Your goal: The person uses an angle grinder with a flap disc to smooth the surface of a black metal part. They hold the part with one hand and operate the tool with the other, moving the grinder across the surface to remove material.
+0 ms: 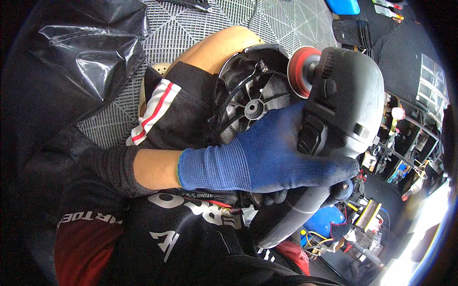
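Observation:
A grey and black power polisher (350,90) with a red round pad (298,71) fills the right of the head view. My left hand (267,152), in a blue knit glove, is closed on its body, the thumb stretched along the lower side. Under it, dark gloved fingertips and one blue-dark fingertip show around the handle (300,209); they appear to be my right hand (341,189), mostly hidden. To the left of the pad, against my bare leg, rests a round black ribbed part (254,109) with spokes and a hub. Whether the pad touches it, I cannot tell.
Grey grated floor tiles (191,24) lie beyond my leg. Shiny black sheeting (95,52) covers the far left. At the right stand shelves (415,143) with assorted tools; a blue object (324,221) and cords lie below them. Another blue item (344,5) is at the top.

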The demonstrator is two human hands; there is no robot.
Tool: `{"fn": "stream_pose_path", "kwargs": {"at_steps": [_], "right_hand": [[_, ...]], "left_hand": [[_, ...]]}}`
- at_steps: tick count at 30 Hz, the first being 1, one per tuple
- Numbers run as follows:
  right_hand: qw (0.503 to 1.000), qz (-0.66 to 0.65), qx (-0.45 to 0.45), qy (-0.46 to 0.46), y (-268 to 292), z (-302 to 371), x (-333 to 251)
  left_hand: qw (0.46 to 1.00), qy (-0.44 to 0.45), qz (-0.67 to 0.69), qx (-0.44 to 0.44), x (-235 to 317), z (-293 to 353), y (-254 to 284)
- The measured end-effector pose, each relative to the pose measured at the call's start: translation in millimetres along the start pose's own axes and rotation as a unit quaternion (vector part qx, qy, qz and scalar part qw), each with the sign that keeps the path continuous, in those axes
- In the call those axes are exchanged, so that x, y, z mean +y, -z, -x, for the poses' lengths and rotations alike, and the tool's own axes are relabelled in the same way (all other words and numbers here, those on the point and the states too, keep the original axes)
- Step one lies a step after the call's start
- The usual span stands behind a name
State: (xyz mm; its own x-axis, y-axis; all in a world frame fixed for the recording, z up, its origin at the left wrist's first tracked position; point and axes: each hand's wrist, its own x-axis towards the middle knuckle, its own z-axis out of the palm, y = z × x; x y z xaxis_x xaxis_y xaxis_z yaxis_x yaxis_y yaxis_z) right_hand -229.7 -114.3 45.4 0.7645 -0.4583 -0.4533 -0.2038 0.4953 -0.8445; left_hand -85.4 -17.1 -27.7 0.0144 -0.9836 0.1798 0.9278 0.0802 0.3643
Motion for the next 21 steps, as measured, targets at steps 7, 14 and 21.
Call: {"fn": "stream_pose_path", "kwargs": {"at_steps": [7,14,21], "right_hand": [[1.0,0.002,0.001,0.002,1.4,-0.6,-1.8],[1.0,0.008,-0.005,0.0,0.3,-6.1,-3.7],[1.0,0.014,0.002,-0.003,-2.0,-6.5,-6.7]], "left_hand": [[1.0,-0.007,-0.02,-0.01,2.3,-0.4,1.2],[0.996,-0.068,-0.062,0.024,6.4,-0.5,5.1],[0.994,-0.056,-0.076,0.046,18.0,4.1,4.7]]}}
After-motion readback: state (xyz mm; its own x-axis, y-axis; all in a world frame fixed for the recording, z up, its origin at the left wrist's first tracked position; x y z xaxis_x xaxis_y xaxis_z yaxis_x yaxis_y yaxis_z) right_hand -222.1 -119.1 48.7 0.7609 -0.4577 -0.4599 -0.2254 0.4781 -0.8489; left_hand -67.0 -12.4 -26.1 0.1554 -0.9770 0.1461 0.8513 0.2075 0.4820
